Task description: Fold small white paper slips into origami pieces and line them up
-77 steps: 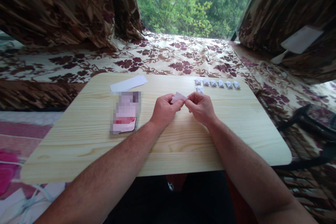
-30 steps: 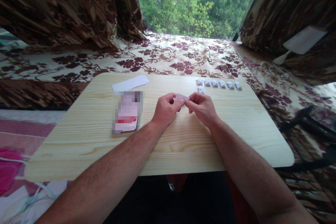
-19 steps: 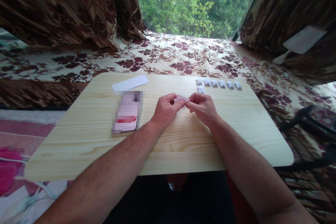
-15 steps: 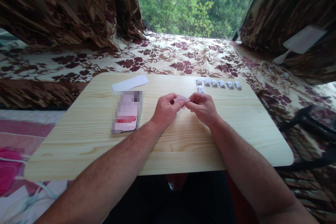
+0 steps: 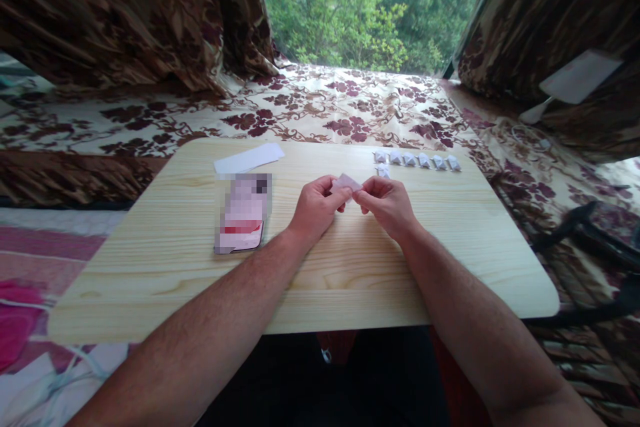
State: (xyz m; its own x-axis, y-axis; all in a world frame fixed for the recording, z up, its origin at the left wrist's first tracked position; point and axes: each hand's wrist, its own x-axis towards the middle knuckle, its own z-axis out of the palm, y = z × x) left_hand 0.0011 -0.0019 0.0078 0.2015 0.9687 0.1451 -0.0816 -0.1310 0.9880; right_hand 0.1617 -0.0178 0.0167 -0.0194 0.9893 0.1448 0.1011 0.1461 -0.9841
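A small folded piece of white paper [image 5: 346, 182] is pinched between my left hand [image 5: 316, 209] and my right hand [image 5: 388, 206], just above the middle of the light wooden table [image 5: 320, 280]. Both hands have their fingers closed on the paper from either side. A row of several small folded paper pieces [image 5: 418, 160] lies at the table's far right, with one more folded piece [image 5: 383, 171] just below the row, close to my right hand.
A phone [image 5: 243, 213] lies flat left of my left hand. A white paper strip [image 5: 249, 158] lies beyond it near the far edge. Floral bedding [image 5: 325, 107] and brown curtains [image 5: 115, 13] surround the table. A dark stand [image 5: 590, 233] sits at the right.
The paper piece between my fingers has shifted and turned slightly. Both hands stay in nearly the same spot.
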